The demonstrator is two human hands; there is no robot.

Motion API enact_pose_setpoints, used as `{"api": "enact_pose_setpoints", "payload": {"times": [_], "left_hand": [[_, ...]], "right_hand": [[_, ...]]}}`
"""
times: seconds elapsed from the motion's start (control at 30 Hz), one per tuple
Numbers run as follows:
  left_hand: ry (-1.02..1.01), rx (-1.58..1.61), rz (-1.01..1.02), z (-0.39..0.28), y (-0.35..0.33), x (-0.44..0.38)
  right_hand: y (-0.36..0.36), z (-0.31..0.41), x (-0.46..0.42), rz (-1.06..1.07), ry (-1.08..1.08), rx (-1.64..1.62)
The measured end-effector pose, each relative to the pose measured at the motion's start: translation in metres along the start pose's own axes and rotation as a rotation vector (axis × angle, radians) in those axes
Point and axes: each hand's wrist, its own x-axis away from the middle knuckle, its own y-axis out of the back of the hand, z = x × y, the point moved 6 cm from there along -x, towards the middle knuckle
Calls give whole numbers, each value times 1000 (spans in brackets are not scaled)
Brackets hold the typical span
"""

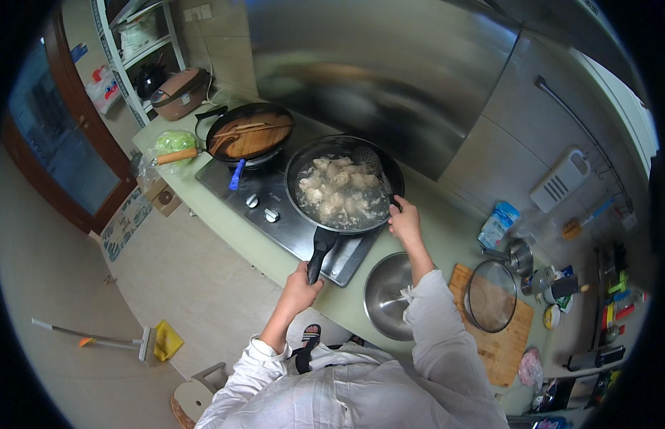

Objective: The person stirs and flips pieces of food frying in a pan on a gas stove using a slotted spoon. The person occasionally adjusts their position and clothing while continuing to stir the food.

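A deep black pan (397,185) stands on the right side of the gas cooktop (295,236). Pale chunks of meat (338,182) lie inside in bubbling, foamy liquid. My left hand (301,289) grips the pan's black handle (323,244). At the pan's right rim, my right hand (405,219) is closed around the dark handle of a skimmer. The perforated head of that skimmer (367,160) rests at the back right inside the pan, beside the meat. Below my right forearm sits a stainless steel bowl (383,300), partly covered by my sleeve.
A wok (289,120) with a wooden lid (257,137) occupies the left burner; a blue-handled tool (237,174) juts forward. Bagged cabbage (174,142) and a rice cooker (181,94) are farther left. A mesh strainer (490,296) lies on the cutting board (507,348) at right.
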Motion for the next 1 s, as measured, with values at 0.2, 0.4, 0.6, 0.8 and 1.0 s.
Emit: {"api": "enact_pose_setpoints", "payload": {"times": [0.2,0.4,0.6,0.8,1.0], "left_hand": [[-2,-4,7,-7,-1,1],[9,-17,10,-6,-1,-1],[0,-15,5,-5,-1,1],[5,-26,10,-7,-1,1],[-9,-40,-2,-6,-1,0]], "right_hand": [[-24,1,10,242,-306,-281],[-37,7,19,415,-405,-439],[-35,10,46,424,-283,-363],[-20,7,74,418,-125,-217],[2,-9,90,320,97,-61]]}}
